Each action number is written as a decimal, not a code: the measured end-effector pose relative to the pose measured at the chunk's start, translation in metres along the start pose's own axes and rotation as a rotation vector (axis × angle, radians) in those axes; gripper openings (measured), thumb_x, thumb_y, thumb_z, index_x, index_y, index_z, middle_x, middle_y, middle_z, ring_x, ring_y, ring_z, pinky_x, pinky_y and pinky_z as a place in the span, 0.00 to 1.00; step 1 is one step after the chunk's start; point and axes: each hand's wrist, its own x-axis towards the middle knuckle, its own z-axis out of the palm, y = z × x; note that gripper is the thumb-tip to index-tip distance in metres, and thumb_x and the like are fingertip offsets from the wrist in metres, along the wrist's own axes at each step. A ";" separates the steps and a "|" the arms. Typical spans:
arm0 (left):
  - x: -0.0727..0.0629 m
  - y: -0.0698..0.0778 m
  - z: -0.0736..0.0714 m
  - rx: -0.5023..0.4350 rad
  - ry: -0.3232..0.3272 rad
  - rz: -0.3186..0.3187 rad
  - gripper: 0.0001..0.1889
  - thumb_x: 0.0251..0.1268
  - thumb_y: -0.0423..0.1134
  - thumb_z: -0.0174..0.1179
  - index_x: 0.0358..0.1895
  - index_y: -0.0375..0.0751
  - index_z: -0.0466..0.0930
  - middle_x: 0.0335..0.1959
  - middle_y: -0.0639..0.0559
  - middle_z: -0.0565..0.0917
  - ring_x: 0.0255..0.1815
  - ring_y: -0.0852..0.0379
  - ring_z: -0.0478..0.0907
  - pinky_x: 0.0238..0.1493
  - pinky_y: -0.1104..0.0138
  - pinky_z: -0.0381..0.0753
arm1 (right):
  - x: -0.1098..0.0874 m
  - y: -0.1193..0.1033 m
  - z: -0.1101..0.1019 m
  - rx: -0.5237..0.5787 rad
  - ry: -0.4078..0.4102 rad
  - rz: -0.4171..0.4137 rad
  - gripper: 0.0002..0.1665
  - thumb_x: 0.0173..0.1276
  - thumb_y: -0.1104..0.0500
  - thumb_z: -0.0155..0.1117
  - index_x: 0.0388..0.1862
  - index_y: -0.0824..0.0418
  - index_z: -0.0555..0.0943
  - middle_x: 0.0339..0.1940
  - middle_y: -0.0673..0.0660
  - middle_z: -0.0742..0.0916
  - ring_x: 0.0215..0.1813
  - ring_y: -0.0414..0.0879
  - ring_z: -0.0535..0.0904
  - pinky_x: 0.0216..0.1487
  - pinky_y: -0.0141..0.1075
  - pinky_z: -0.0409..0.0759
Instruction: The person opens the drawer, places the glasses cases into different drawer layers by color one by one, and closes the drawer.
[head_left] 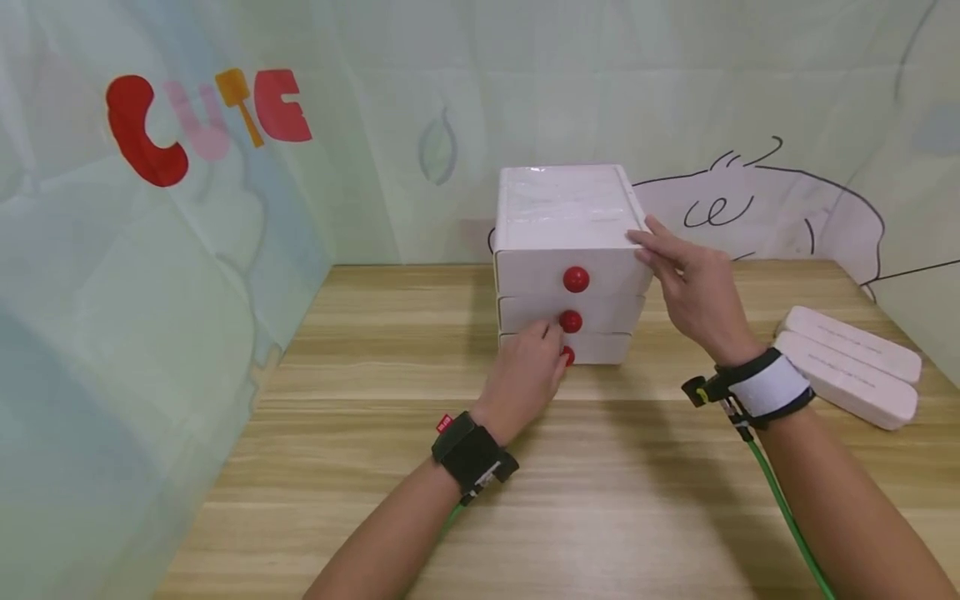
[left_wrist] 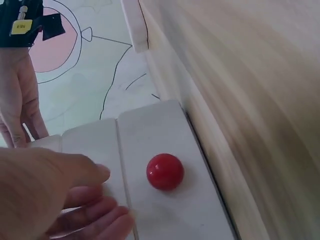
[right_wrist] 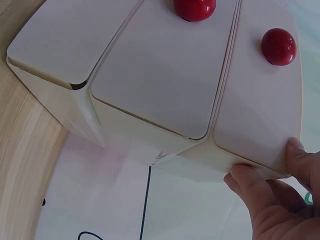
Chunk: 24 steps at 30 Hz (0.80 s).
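A small white drawer box [head_left: 567, 208] stands on the wooden table, with three drawers, one red knob on each front. All three drawers look closed. My right hand [head_left: 693, 279] grips its upper front right corner; in the right wrist view the thumb [right_wrist: 298, 156] lies at the top edge and the fingers at the side. At the front, my left hand [head_left: 525, 371] is right beside the middle knob [head_left: 571, 322] and partly covers the bottom knob [head_left: 568, 357] in the head view. Its fingers are loosely bent, and nothing shows between thumb and fingertips in the left wrist view.
Two white oblong cases [head_left: 847, 367] lie side by side at the right of the table [head_left: 360, 467], beyond the right wrist. A printed cloth backdrop [head_left: 390, 100] rises behind and along the left. Green cables [head_left: 787, 508] run from both wrist straps.
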 end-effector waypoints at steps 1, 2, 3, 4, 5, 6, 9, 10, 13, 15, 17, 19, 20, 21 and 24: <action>0.000 0.001 0.001 0.005 -0.016 0.003 0.11 0.71 0.38 0.63 0.50 0.36 0.81 0.41 0.48 0.83 0.41 0.56 0.82 0.44 0.67 0.85 | 0.000 0.000 0.000 0.000 0.002 -0.001 0.22 0.77 0.60 0.59 0.67 0.52 0.80 0.75 0.56 0.74 0.74 0.59 0.73 0.68 0.54 0.74; 0.001 0.001 0.001 0.017 -0.032 0.006 0.11 0.71 0.39 0.63 0.50 0.36 0.82 0.41 0.48 0.84 0.41 0.56 0.82 0.44 0.67 0.85 | 0.001 0.001 0.000 0.001 0.004 -0.002 0.22 0.77 0.60 0.59 0.67 0.52 0.80 0.75 0.56 0.74 0.74 0.59 0.73 0.68 0.54 0.75; 0.001 0.002 0.002 0.021 -0.047 0.005 0.11 0.71 0.39 0.63 0.50 0.37 0.83 0.41 0.48 0.85 0.40 0.56 0.83 0.44 0.67 0.85 | 0.001 0.001 0.000 0.000 0.006 0.000 0.21 0.77 0.60 0.59 0.67 0.52 0.80 0.75 0.56 0.74 0.74 0.58 0.73 0.68 0.54 0.75; 0.001 0.002 0.003 0.028 -0.063 0.002 0.11 0.71 0.39 0.64 0.50 0.37 0.83 0.41 0.48 0.85 0.40 0.56 0.84 0.43 0.67 0.85 | 0.001 0.001 0.001 -0.001 0.008 0.001 0.21 0.77 0.60 0.59 0.67 0.52 0.80 0.75 0.56 0.74 0.74 0.58 0.73 0.68 0.54 0.75; 0.002 0.002 0.004 0.037 -0.078 0.000 0.12 0.71 0.40 0.64 0.51 0.38 0.83 0.42 0.48 0.86 0.41 0.56 0.84 0.44 0.67 0.86 | 0.002 0.002 0.001 -0.002 0.010 0.004 0.21 0.77 0.60 0.59 0.67 0.52 0.80 0.75 0.57 0.74 0.74 0.58 0.73 0.68 0.54 0.75; 0.002 0.002 0.005 0.046 -0.092 -0.002 0.13 0.71 0.40 0.64 0.52 0.38 0.83 0.42 0.47 0.86 0.40 0.55 0.85 0.43 0.66 0.86 | 0.002 0.002 0.001 -0.005 0.012 0.007 0.21 0.77 0.60 0.59 0.67 0.52 0.81 0.75 0.57 0.74 0.74 0.58 0.73 0.68 0.54 0.75; 0.002 0.003 0.008 0.054 -0.129 -0.005 0.13 0.70 0.41 0.65 0.53 0.40 0.82 0.41 0.46 0.86 0.38 0.54 0.86 0.38 0.65 0.87 | 0.002 0.003 0.001 -0.010 0.015 0.014 0.21 0.77 0.61 0.59 0.67 0.52 0.81 0.75 0.57 0.74 0.74 0.58 0.73 0.68 0.54 0.74; 0.003 0.003 0.009 0.055 -0.135 -0.005 0.13 0.70 0.41 0.66 0.52 0.40 0.82 0.40 0.46 0.86 0.38 0.53 0.86 0.38 0.65 0.87 | 0.001 0.003 0.001 -0.006 0.012 0.017 0.22 0.77 0.61 0.59 0.67 0.52 0.80 0.75 0.56 0.74 0.75 0.58 0.73 0.69 0.54 0.74; 0.004 0.003 0.012 0.075 -0.122 -0.003 0.09 0.70 0.38 0.65 0.49 0.42 0.82 0.36 0.47 0.86 0.35 0.53 0.87 0.33 0.65 0.86 | 0.002 0.003 0.001 0.008 0.005 0.019 0.22 0.77 0.61 0.58 0.67 0.51 0.80 0.76 0.55 0.73 0.75 0.58 0.73 0.69 0.54 0.74; 0.006 0.005 0.016 0.106 -0.092 0.020 0.04 0.71 0.36 0.62 0.45 0.43 0.83 0.33 0.49 0.86 0.33 0.54 0.87 0.29 0.65 0.85 | 0.002 0.003 0.001 0.015 0.004 0.019 0.22 0.77 0.62 0.58 0.67 0.51 0.80 0.76 0.55 0.73 0.74 0.58 0.73 0.69 0.54 0.74; 0.009 0.006 0.020 0.150 -0.070 0.058 0.03 0.72 0.32 0.60 0.41 0.43 0.83 0.31 0.50 0.87 0.32 0.54 0.88 0.26 0.66 0.85 | 0.002 0.003 0.001 0.015 0.009 0.018 0.22 0.77 0.62 0.58 0.67 0.51 0.80 0.76 0.55 0.73 0.74 0.58 0.73 0.69 0.54 0.74; 0.011 0.008 0.023 0.204 -0.055 0.101 0.06 0.72 0.29 0.57 0.39 0.43 0.82 0.30 0.52 0.87 0.31 0.56 0.88 0.25 0.67 0.84 | 0.001 0.003 0.001 0.016 0.016 0.019 0.22 0.77 0.62 0.58 0.67 0.51 0.81 0.75 0.56 0.74 0.74 0.58 0.73 0.69 0.54 0.73; 0.011 0.009 0.025 0.225 -0.055 0.117 0.06 0.72 0.29 0.57 0.39 0.43 0.82 0.30 0.52 0.87 0.31 0.56 0.88 0.25 0.67 0.84 | 0.001 0.003 0.001 0.018 0.018 0.018 0.21 0.77 0.62 0.58 0.66 0.52 0.81 0.75 0.56 0.74 0.74 0.58 0.73 0.69 0.54 0.73; 0.012 0.010 0.026 0.248 -0.059 0.130 0.06 0.70 0.28 0.57 0.39 0.43 0.82 0.30 0.52 0.86 0.31 0.56 0.88 0.25 0.67 0.84 | 0.001 0.002 0.002 0.018 0.019 0.019 0.21 0.77 0.62 0.58 0.66 0.52 0.81 0.75 0.56 0.74 0.74 0.58 0.73 0.69 0.54 0.73; 0.012 0.012 0.028 0.288 -0.080 0.138 0.07 0.69 0.27 0.59 0.38 0.43 0.83 0.30 0.51 0.86 0.31 0.57 0.87 0.26 0.67 0.84 | 0.000 0.001 0.002 0.018 0.019 0.020 0.21 0.77 0.61 0.58 0.66 0.52 0.81 0.75 0.57 0.74 0.75 0.58 0.72 0.69 0.55 0.73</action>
